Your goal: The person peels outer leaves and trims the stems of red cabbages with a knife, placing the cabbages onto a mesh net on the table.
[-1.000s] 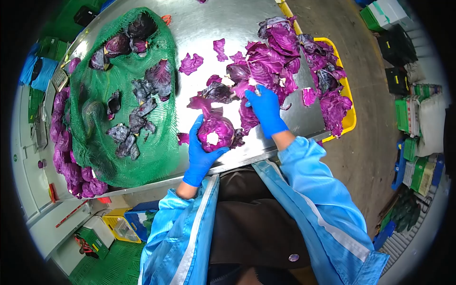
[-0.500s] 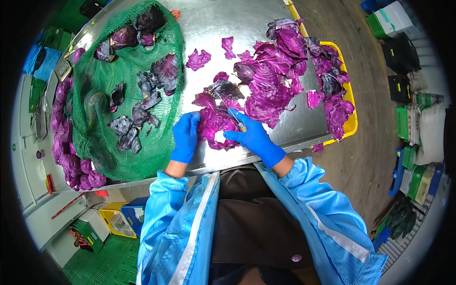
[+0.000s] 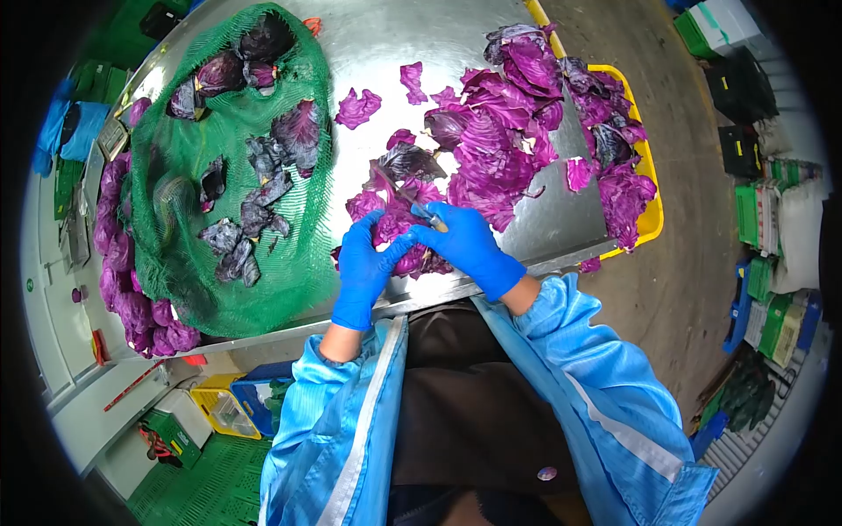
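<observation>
My left hand (image 3: 362,267), in a blue glove, grips the near left side of a red cabbage (image 3: 395,226) by the front edge of the steel table. Its fingers lie over the purple leaves and its thumb points toward the other hand. My right hand (image 3: 474,250), also gloved in blue, is closed around a small knife (image 3: 439,224). Only a bit of the handle shows; the blade is mostly hidden. The right thumb touches the cabbage close to the left thumb. Beyond the hands lies a heap of loose purple leaves (image 3: 495,162).
A green mesh net (image 3: 289,289) with dark cabbages and leaves covers the table's left part. Bagged red cabbages (image 3: 118,254) line the far left. A yellow crate (image 3: 651,223) of leaves stands against the right table edge (image 3: 561,260). Crates and boxes line the floor's right side.
My left hand has moved right and inward onto the cabbage, bringing both thumbs close together. The cabbage's pale cut part is now covered. My right hand has barely shifted and keeps the knife.
</observation>
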